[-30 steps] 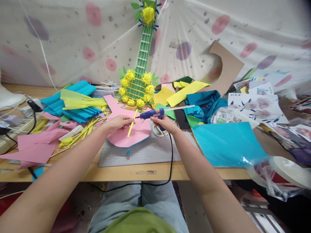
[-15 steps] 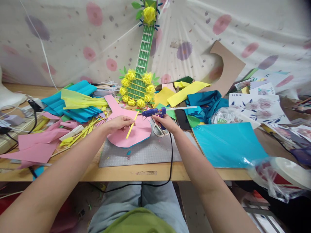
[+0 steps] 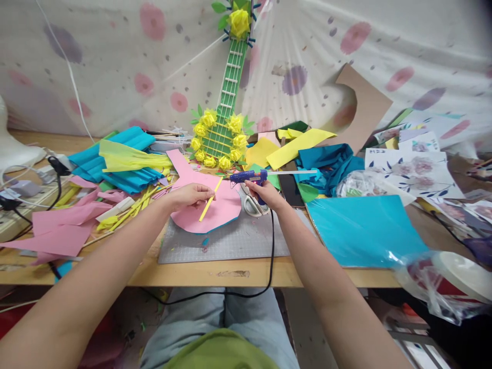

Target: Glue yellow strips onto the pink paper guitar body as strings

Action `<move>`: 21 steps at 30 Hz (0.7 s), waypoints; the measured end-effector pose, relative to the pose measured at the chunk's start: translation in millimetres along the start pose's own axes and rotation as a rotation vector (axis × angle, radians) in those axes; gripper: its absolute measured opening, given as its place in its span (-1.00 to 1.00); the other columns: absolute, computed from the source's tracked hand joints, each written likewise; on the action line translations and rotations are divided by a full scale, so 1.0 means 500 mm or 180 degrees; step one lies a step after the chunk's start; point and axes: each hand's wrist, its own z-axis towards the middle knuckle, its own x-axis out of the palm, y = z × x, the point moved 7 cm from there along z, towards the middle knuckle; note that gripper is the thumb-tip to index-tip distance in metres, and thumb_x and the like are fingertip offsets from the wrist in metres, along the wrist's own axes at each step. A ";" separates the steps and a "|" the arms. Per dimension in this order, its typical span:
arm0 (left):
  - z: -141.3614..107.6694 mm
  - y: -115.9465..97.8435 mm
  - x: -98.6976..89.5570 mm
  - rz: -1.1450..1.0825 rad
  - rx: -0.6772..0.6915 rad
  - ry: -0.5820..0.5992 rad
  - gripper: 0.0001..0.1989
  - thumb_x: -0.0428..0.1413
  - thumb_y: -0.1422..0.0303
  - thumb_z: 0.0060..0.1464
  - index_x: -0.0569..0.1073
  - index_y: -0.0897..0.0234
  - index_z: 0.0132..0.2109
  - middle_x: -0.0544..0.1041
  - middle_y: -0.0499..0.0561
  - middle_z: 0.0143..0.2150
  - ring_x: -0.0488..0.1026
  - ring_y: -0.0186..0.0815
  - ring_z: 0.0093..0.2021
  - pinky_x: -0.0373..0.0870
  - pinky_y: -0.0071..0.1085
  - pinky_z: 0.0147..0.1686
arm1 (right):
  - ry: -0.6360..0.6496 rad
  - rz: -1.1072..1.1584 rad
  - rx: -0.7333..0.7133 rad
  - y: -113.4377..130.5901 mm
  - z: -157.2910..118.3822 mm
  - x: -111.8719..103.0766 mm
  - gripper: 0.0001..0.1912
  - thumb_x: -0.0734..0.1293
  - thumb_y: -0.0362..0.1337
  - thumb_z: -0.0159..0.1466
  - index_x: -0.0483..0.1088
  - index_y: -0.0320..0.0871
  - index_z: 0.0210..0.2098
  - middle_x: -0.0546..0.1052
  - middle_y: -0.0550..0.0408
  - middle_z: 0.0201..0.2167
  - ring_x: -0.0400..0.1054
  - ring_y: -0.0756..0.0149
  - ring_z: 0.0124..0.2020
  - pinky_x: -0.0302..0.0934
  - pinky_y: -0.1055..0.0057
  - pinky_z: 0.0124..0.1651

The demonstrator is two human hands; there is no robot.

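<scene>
My left hand [image 3: 195, 196] pinches a thin yellow strip [image 3: 207, 207] over the pink guitar-shaped piece [image 3: 223, 212]. In my right hand [image 3: 265, 190] is a blue glue gun [image 3: 246, 177], a clear glue stick [image 3: 305, 171] poking out of its back. The gun's nozzle points left, close to the strip's upper end; whether they touch I cannot tell. Scissors with white handles [image 3: 253, 206] lie just below the gun. Under the pink piece is a grey cutting mat [image 3: 230, 249].
A green paper guitar [image 3: 229, 87] with yellow flowers leans at the back. Pink scraps [image 3: 65, 225] and blue crepe paper [image 3: 134, 177] lie left. On the right are a blue sheet [image 3: 365, 230], a phone [image 3: 290, 189] and a tape roll [image 3: 461, 274]. The gun's black cord [image 3: 272, 256] hangs over the table edge.
The whole view has shifted slightly. Both hands keep nearly the same pose, still holding the strip and the glue gun.
</scene>
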 end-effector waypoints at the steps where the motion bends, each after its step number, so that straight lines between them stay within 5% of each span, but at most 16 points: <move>1: -0.001 0.000 0.000 0.0008 -0.0004 -0.0001 -0.67 0.14 0.14 -0.11 0.47 0.38 -0.40 0.13 -0.13 -0.65 0.05 -0.53 -0.64 -0.03 -0.55 -0.65 | 0.0005 0.0015 -0.0024 0.001 0.001 0.000 -0.51 0.23 0.15 0.05 0.14 -0.14 -0.67 0.19 0.23 -0.73 0.05 0.50 -0.66 -0.05 0.46 -0.53; 11: -0.003 -0.002 0.003 0.0004 -0.0017 0.0086 -0.68 0.16 0.13 -0.14 0.47 0.35 -0.42 0.20 -0.10 -0.63 0.08 -0.53 -0.63 0.07 -0.55 -0.63 | -0.0159 0.0070 0.0067 -0.012 0.004 -0.014 -0.51 0.25 0.17 0.01 0.16 -0.15 -0.66 0.22 0.23 -0.73 0.05 0.52 -0.68 -0.04 0.48 -0.58; 16: -0.011 -0.015 -0.008 0.0036 0.0080 0.0028 -0.68 0.16 0.14 -0.13 0.47 0.36 -0.39 0.23 -0.08 -0.61 0.11 -0.53 -0.62 0.11 -0.55 -0.62 | -0.0958 -0.0335 0.0275 -0.062 -0.012 -0.092 -0.49 0.23 0.18 0.00 0.30 -0.18 -0.63 0.33 0.14 -0.69 0.12 0.48 -0.66 0.03 0.47 -0.56; 21: -0.009 -0.022 -0.033 0.0554 0.0037 -0.0172 -0.70 0.15 0.15 -0.14 0.49 0.34 -0.40 0.31 -0.06 -0.59 0.16 -0.50 -0.63 0.14 -0.54 -0.62 | -0.1547 -0.0928 0.0776 -0.151 -0.047 -0.159 -0.50 0.30 0.14 -0.07 0.44 -0.22 -0.50 0.49 -0.03 -0.50 0.35 0.24 -0.43 0.17 0.38 -0.37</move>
